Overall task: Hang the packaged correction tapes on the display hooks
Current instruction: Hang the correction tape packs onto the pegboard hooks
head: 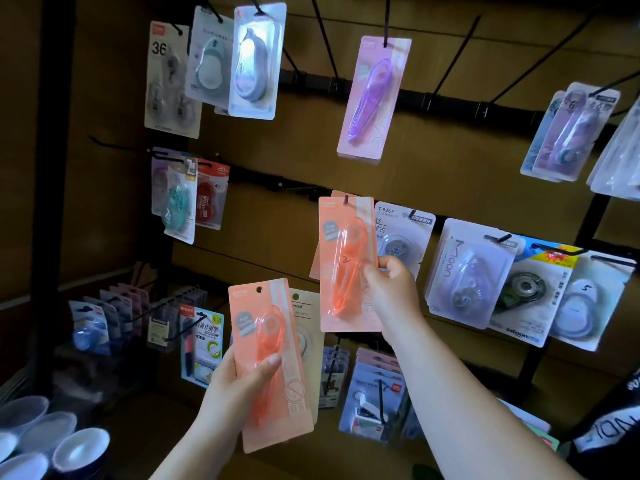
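Note:
My right hand [389,289] grips the right edge of an orange packaged correction tape [346,265]; its hang hole sits on a black display hook [345,199] in the middle row, with another orange card behind it. My left hand [239,386] holds a second orange packaged correction tape [268,362] lower down, with a beige-carded pack [306,323] tucked behind it; both are off any hook. A purple packaged tape [374,98] hangs on the row above.
Black hooks on horizontal rails carry many other packs: grey and white ones [214,64] top left, teal and red [190,202] mid left, Moon and bitoon packs [502,282] at right. Several upper hooks [325,39] are bare. Bowls [52,441] sit bottom left.

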A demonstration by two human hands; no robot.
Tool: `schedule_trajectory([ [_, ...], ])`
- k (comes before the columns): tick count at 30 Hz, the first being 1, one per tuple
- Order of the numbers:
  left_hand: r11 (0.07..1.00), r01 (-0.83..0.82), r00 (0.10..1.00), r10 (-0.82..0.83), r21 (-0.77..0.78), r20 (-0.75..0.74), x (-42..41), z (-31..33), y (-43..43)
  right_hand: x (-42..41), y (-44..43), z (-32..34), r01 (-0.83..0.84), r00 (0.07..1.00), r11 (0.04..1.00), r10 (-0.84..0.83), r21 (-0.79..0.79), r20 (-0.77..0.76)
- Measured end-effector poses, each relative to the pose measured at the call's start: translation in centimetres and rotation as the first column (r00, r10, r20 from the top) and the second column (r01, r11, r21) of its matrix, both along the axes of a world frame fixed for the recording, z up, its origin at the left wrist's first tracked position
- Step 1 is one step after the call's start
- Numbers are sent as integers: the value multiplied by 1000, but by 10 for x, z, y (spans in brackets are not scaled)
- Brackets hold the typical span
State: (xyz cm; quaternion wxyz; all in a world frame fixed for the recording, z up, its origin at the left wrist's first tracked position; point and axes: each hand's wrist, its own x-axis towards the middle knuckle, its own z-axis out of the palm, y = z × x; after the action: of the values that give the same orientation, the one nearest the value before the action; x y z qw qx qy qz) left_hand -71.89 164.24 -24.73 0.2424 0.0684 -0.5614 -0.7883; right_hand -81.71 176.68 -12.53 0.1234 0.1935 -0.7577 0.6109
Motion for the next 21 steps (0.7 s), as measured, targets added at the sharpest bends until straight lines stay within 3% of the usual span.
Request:
schedule_trajectory([
  [10,998,-56,998,56,-7,20,5,-2,-13,-46,-25,1,166,984,974,-175,156,42],
  [13,997,-64,998,65,-39,21,7,0,-18,-46,-33,-8,178,982,973,-186,147,44],
  [18,997,-72,997,72,-41,10,6,0,-19,-27,-33,-37,211,975,977,-210,-1,72],
  [21,997,-62,998,62,-41,-10,4,3,-13,-15,-29,-53,142,990,988,-141,66,-11],
])
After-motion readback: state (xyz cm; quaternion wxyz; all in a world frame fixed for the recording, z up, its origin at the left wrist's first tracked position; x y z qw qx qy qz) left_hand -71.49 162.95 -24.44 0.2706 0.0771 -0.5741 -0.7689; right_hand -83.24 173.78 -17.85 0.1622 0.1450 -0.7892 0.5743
